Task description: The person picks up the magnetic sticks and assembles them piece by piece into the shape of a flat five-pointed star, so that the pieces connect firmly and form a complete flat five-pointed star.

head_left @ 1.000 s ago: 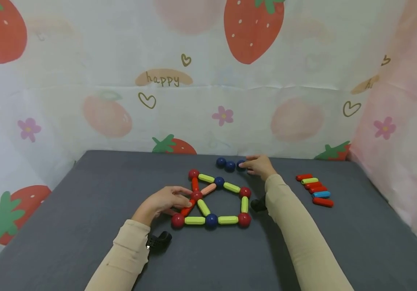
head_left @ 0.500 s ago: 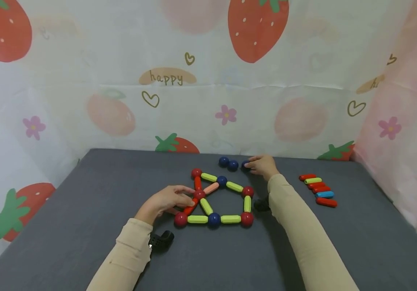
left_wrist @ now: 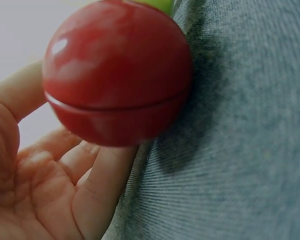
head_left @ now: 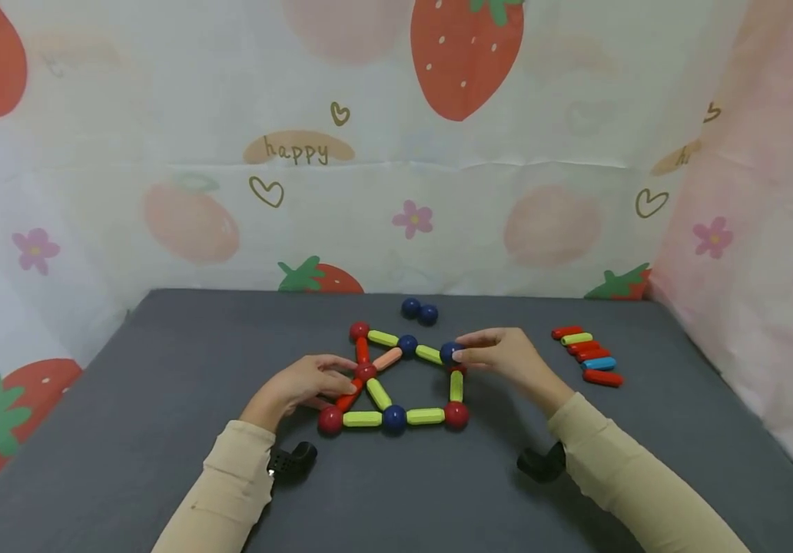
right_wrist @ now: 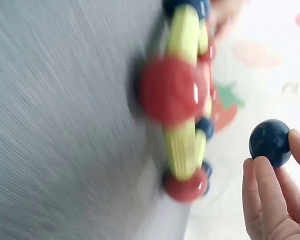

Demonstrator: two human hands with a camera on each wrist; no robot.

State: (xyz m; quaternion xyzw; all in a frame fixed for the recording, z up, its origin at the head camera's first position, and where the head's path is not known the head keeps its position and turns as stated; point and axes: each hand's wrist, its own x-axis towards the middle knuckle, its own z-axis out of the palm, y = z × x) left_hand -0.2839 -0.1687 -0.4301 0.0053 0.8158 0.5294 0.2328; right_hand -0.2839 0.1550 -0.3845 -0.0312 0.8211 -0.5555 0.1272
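My right hand (head_left: 507,359) pinches a dark blue ball (head_left: 450,353) above the right corner of a flat frame of balls and sticks; in the right wrist view the ball (right_wrist: 270,143) sits between thumb and fingers (right_wrist: 267,195), apart from the frame's red balls (right_wrist: 173,90). My left hand (head_left: 303,388) grips the red stick (head_left: 350,396) on the frame's left side, beside a red ball (head_left: 366,372). A large red ball (left_wrist: 117,72) fills much of the left wrist view, with the left hand (left_wrist: 60,175) behind it and its fingertips partly hidden.
Two blue balls (head_left: 419,311) lie behind the frame near the table's back edge. Several red, yellow-green and blue sticks (head_left: 588,355) lie in a row at the right. A patterned cloth (head_left: 383,177) hangs behind the grey table (head_left: 127,399).
My right hand has lifted a blue ball from beside the other two and brought it forward over the frame's right corner. My left hand stays on the red stick. The head view has shifted slightly.
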